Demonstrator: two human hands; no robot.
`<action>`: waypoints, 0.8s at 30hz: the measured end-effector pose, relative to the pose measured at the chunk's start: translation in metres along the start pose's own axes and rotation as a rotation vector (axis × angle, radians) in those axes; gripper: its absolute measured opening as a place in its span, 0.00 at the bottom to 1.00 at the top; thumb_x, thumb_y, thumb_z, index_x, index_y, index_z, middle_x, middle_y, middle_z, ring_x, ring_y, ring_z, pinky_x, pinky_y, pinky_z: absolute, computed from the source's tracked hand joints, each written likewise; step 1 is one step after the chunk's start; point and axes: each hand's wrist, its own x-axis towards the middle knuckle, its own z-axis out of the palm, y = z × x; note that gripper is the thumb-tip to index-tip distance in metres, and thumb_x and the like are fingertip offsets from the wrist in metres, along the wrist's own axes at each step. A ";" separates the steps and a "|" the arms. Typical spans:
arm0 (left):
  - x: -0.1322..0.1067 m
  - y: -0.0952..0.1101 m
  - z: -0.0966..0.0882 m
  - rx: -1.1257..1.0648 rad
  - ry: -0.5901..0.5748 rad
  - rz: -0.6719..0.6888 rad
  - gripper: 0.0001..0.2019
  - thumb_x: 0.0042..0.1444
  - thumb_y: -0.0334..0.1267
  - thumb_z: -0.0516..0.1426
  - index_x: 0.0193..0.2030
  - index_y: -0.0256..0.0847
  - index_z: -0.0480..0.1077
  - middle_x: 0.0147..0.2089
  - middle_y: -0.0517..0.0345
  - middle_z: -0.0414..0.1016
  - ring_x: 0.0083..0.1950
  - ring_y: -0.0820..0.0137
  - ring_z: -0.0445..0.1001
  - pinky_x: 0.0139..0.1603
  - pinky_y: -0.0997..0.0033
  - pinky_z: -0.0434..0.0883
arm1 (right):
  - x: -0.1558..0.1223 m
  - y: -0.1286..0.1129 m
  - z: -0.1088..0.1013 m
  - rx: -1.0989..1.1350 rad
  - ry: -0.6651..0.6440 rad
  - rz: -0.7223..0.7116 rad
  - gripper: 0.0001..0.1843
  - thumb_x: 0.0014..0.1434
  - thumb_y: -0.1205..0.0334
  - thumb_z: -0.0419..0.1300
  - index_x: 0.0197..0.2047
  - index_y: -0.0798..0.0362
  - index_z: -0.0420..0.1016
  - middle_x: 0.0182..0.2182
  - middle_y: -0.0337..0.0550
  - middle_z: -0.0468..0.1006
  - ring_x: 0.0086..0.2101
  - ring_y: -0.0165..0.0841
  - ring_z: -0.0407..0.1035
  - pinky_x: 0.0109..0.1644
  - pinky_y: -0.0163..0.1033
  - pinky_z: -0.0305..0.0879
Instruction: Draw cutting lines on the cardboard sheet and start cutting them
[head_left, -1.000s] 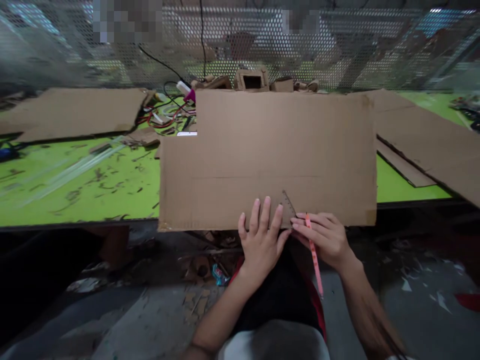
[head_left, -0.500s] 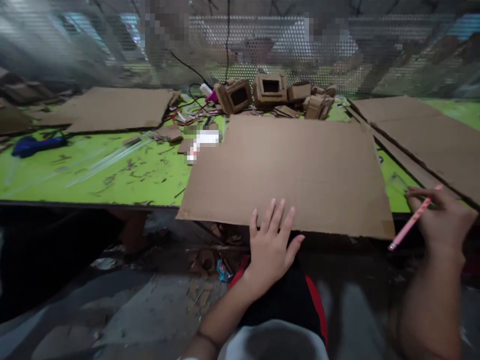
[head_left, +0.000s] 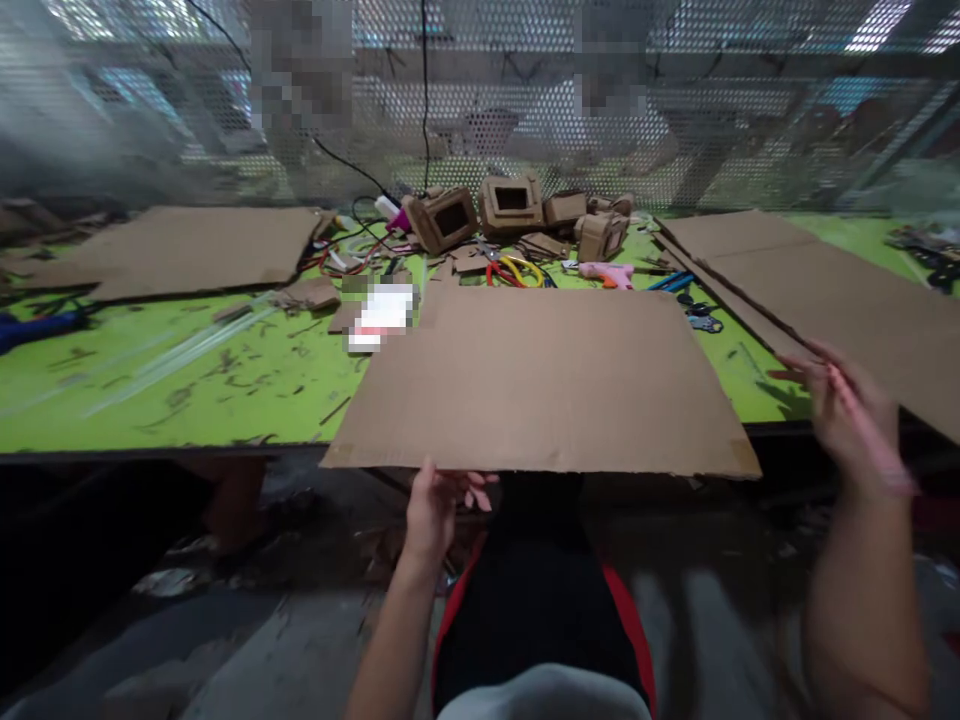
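Note:
A large cardboard sheet point(head_left: 555, 385) lies on the green table and juts past its front edge. My left hand point(head_left: 435, 510) is closed on the sheet's near edge toward its left corner, thumb at the rim and fingers curled below. Off the sheet's right side, my right hand point(head_left: 855, 420) holds a slim pink pencil point(head_left: 862, 425), which is blurred. Just beyond the right fingers, a clear ruler-like piece point(head_left: 746, 365) rests on the table.
Behind the sheet are small cardboard boxes point(head_left: 511, 205), red-and-yellow-handled pliers point(head_left: 521, 270) and a pink glue gun point(head_left: 607, 274). More cardboard lies to the left point(head_left: 210, 245) and right point(head_left: 847, 290). Clear glue sticks point(head_left: 180, 350) and scraps litter the left side.
My left hand has gone from lying flat on the sheet to gripping its near edge farther left. The pencil in my right hand has swung round. More tools show behind the sheet.

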 end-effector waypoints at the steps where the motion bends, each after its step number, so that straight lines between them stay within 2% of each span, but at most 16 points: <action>1: 0.004 0.006 -0.001 -0.018 -0.003 -0.056 0.32 0.51 0.66 0.46 0.16 0.38 0.68 0.20 0.48 0.76 0.14 0.71 0.68 0.16 0.73 0.59 | 0.002 -0.002 -0.001 0.052 0.012 0.040 0.27 0.63 0.41 0.41 0.51 0.47 0.70 0.38 0.52 0.80 0.37 0.37 0.76 0.41 0.41 0.69; 2: 0.007 0.011 -0.002 -0.032 -0.008 -0.105 0.30 0.49 0.64 0.49 0.15 0.38 0.67 0.19 0.49 0.75 0.13 0.72 0.66 0.15 0.73 0.58 | 0.005 -0.004 -0.002 0.108 0.023 0.078 0.27 0.62 0.40 0.42 0.44 0.49 0.73 0.32 0.52 0.80 0.32 0.37 0.75 0.39 0.41 0.69; 4: 0.008 0.017 -0.002 -0.053 -0.015 -0.177 0.26 0.46 0.60 0.55 0.11 0.39 0.65 0.18 0.49 0.74 0.11 0.74 0.64 0.15 0.74 0.57 | 0.017 -0.006 -0.004 0.115 -0.017 0.156 0.26 0.60 0.40 0.46 0.30 0.51 0.73 0.22 0.49 0.75 0.25 0.36 0.70 0.34 0.40 0.66; 6: -0.001 0.020 0.001 -0.071 -0.004 -0.206 0.25 0.45 0.57 0.56 0.10 0.39 0.63 0.18 0.49 0.74 0.12 0.73 0.65 0.16 0.73 0.60 | 0.033 -0.008 -0.003 -0.030 -0.206 0.231 0.26 0.61 0.42 0.47 0.24 0.52 0.70 0.18 0.47 0.72 0.22 0.35 0.67 0.30 0.39 0.62; 8: -0.021 0.020 0.005 -0.094 0.048 -0.210 0.25 0.48 0.56 0.55 0.10 0.39 0.64 0.17 0.50 0.74 0.14 0.71 0.68 0.18 0.72 0.63 | 0.050 -0.012 0.000 -0.267 -0.460 0.286 0.27 0.61 0.43 0.48 0.22 0.53 0.72 0.20 0.49 0.73 0.26 0.36 0.68 0.32 0.40 0.59; 10: -0.045 0.022 0.009 -0.155 0.205 -0.214 0.24 0.47 0.55 0.56 0.10 0.40 0.65 0.14 0.52 0.71 0.15 0.67 0.69 0.16 0.69 0.65 | 0.063 -0.018 0.005 -0.443 -0.591 0.308 0.28 0.59 0.40 0.49 0.25 0.54 0.75 0.27 0.53 0.77 0.32 0.40 0.70 0.35 0.41 0.58; 13: -0.075 0.029 0.009 -0.237 0.604 -0.039 0.14 0.46 0.46 0.59 0.16 0.41 0.67 0.11 0.63 0.66 0.13 0.70 0.64 0.14 0.69 0.66 | 0.070 -0.030 0.010 -0.605 -0.612 0.292 0.31 0.56 0.34 0.48 0.35 0.51 0.79 0.41 0.56 0.77 0.43 0.46 0.70 0.38 0.44 0.57; 15: -0.085 0.035 0.003 -0.259 0.776 0.083 0.09 0.47 0.43 0.57 0.20 0.43 0.67 0.11 0.69 0.63 0.11 0.73 0.60 0.10 0.73 0.62 | 0.070 -0.039 0.010 -0.697 -0.631 0.276 0.32 0.57 0.33 0.46 0.37 0.49 0.79 0.45 0.57 0.76 0.45 0.48 0.69 0.39 0.46 0.57; 17: -0.087 0.037 -0.006 -0.258 0.817 0.161 0.10 0.49 0.43 0.56 0.20 0.44 0.65 0.10 0.70 0.61 0.11 0.73 0.60 0.09 0.75 0.59 | 0.068 -0.050 0.008 -0.749 -0.631 0.265 0.30 0.57 0.35 0.48 0.34 0.51 0.78 0.43 0.59 0.76 0.45 0.49 0.69 0.39 0.47 0.56; 20: -0.082 0.034 -0.018 -0.234 0.819 0.242 0.15 0.47 0.48 0.55 0.15 0.45 0.63 0.10 0.66 0.60 0.15 0.72 0.65 0.10 0.75 0.57 | 0.073 -0.069 0.008 -0.749 -0.536 0.213 0.24 0.59 0.42 0.50 0.34 0.52 0.77 0.40 0.59 0.77 0.44 0.49 0.70 0.40 0.48 0.57; 23: -0.072 0.026 -0.021 -0.214 0.774 0.328 0.18 0.48 0.51 0.54 0.14 0.44 0.63 0.12 0.65 0.62 0.16 0.74 0.64 0.12 0.76 0.57 | 0.093 -0.088 0.023 -0.557 -0.458 0.114 0.22 0.60 0.44 0.52 0.42 0.53 0.75 0.40 0.58 0.77 0.45 0.49 0.70 0.42 0.48 0.59; 24: -0.069 0.023 -0.020 -0.212 0.750 0.351 0.19 0.49 0.51 0.54 0.15 0.44 0.63 0.13 0.66 0.63 0.16 0.75 0.63 0.13 0.77 0.57 | 0.102 -0.094 0.031 -0.463 -0.444 0.075 0.22 0.59 0.45 0.54 0.45 0.54 0.74 0.44 0.58 0.77 0.46 0.48 0.70 0.43 0.47 0.60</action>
